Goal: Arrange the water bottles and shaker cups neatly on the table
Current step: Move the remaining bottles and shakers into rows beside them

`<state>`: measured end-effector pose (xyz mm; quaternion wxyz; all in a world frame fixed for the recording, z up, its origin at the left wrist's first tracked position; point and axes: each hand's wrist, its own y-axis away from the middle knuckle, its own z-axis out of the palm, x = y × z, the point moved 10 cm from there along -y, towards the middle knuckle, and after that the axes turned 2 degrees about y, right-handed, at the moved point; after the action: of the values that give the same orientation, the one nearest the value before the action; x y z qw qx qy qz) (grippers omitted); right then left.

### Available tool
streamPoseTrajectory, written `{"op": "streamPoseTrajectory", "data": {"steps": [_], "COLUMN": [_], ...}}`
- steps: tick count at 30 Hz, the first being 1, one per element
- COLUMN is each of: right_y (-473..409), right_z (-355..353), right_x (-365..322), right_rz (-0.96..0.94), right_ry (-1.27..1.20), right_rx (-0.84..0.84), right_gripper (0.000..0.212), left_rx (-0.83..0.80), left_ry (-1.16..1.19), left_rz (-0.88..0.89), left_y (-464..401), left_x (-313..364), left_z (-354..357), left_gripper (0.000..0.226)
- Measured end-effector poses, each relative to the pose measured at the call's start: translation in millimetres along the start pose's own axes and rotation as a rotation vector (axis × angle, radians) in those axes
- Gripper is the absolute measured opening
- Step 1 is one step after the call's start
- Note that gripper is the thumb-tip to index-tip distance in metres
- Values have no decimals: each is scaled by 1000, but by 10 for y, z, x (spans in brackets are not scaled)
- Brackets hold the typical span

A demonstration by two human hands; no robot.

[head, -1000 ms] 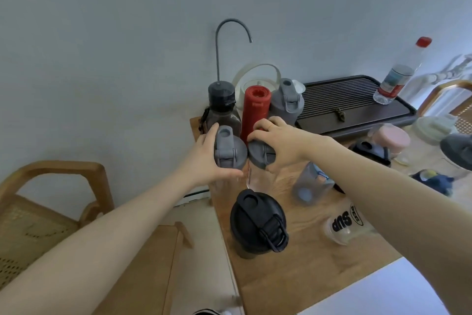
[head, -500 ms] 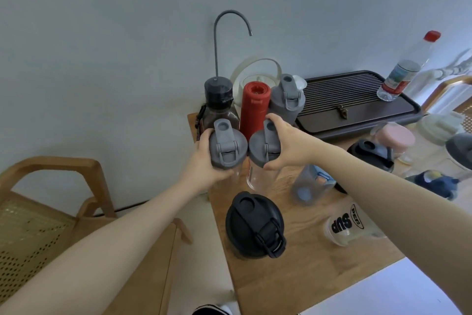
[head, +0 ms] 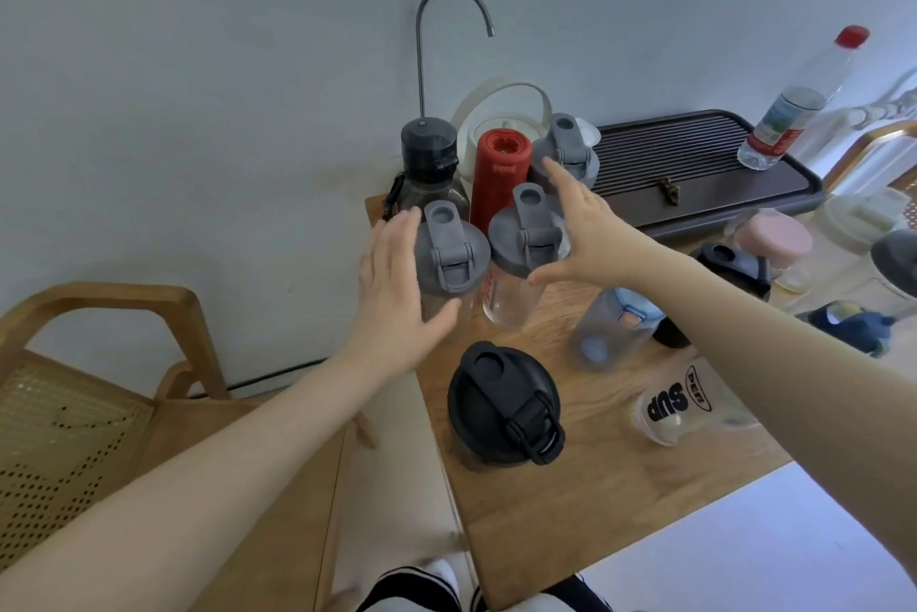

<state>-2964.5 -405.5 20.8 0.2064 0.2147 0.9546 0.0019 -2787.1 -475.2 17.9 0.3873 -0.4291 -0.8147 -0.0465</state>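
Two clear shaker cups with grey lids stand side by side near the table's far left corner: the left one (head: 449, 249) and the right one (head: 526, 234). My left hand (head: 397, 294) is open beside the left cup, fingers spread. My right hand (head: 580, 229) is open just right of the right cup. Behind them stand a dark bottle (head: 429, 165), a red bottle (head: 498, 170) and a third grey-lidded shaker (head: 563, 155). A black-lidded shaker (head: 503, 405) stands nearer me.
The wooden table (head: 570, 502) also holds a lying blue-grey cup (head: 605, 328), a lying "SUP" cup (head: 675, 410), a dark slatted tray (head: 694, 165) with a red-capped plastic bottle (head: 794, 110), and a pink-lidded cup (head: 774, 239). A rattan chair (head: 74, 393) stands left.
Both hands have let go of the two grey-lidded shakers and opened, drawing slightly outward. The two cups now stand on the table on their own.
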Motion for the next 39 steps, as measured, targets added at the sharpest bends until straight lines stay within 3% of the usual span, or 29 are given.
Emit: {"op": "streamPoseTrajectory", "data": {"steps": [1,3,6,8,11,14,17,24,27,31,39], "right_y": [92,259,437,531,627,647,640,779,956,1093,1151], "right_z": [-49,-87,-44,37,112,5,33,379,547,587,501], "right_x": [-14,33,168,258,373,561,680,381,326,324,324], "right_rz": [-4,19,72,116,183,313,384,198,143,50,-61], "right_ry": [-40,-98,31,132,319,359,379,472,393,400,533], "right_rx": [31,22,-88,-170,-190,-73,-135,-472,-587,-580,-583], "right_gripper": [120,102,65,62,76,75,67,64,62,66,76], "left_rx": [-18,-203,-495,-561,-552,-509,-517,-513,-488,-465,-246], "left_ry": [59,109,-88,-283,-430,-495,-526,-501,-485,-431,-291], "left_rz": [80,176,245,184,76,63,102,109,122,129,216], "left_y": [100,284,513,606,723,750,774,678,591,462,42], "left_x": [183,475,672,627,544,524,568,582,610,673,1277], "left_z": [-39,37,339,517,668,687,698,738,758,699,255], "left_gripper": [73,63,87,108,116,103,86,84,82,83,79]}}
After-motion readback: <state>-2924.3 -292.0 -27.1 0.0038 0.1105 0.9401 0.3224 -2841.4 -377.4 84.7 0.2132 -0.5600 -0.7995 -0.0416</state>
